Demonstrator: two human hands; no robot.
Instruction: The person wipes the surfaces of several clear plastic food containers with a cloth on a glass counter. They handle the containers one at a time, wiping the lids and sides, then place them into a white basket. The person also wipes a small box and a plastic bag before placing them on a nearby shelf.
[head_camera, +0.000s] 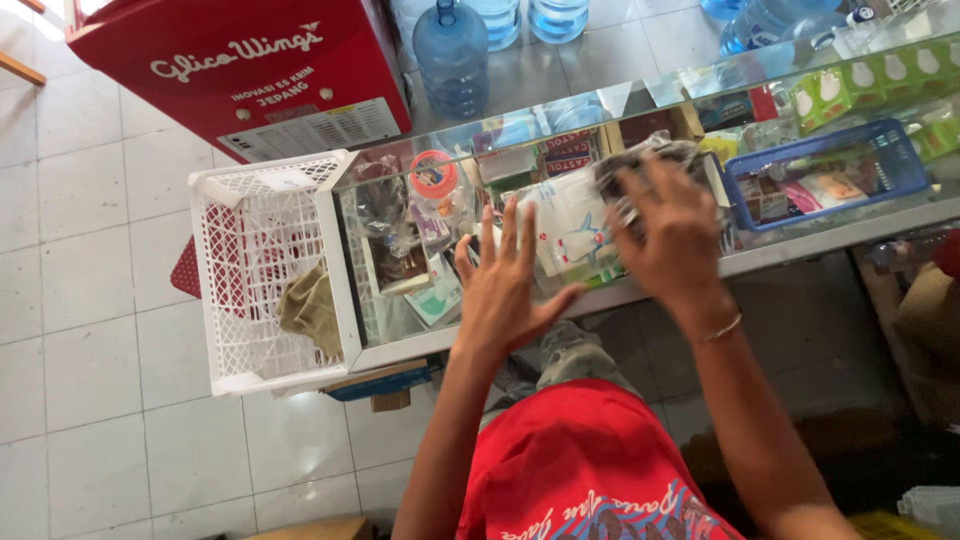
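Crumpled dark plastic wrapper (650, 165) — the bundle under the right hand (675, 235) — is lying on the glass counter top (800, 245), just left of a blue plastic basket (830, 170) that is holding small packets. The right hand is pressing down on the wrapper with its fingers spread and curving over the near edge; whether they are actually closing around it cannot be told from this angle. A thin bracelet (722, 328) is circling the right wrist. The left hand (505, 290) is hovering beside it with the palm turned toward the counter and all fingers fanned wide, holding nothing, its fingertips reaching to a white flat packet (570, 225) that is sitting between the two hands. Farther left on the glass, a small jar with a red lid (434, 178) is standing upright among clear bags and cards showing through the counter. A white lattice crate (265, 270) is resting against the counter's left end, with an olive cloth (310, 310) lying inside it. Beyond the counter, a red freezer chest (240, 65) is standing on the tiled floor — and next to it a large blue water bottle (452, 55) is standing upright. Green packets (860, 85) are lining the far right of the counter. The person's red shirt (585, 465) is filling the lower edge.
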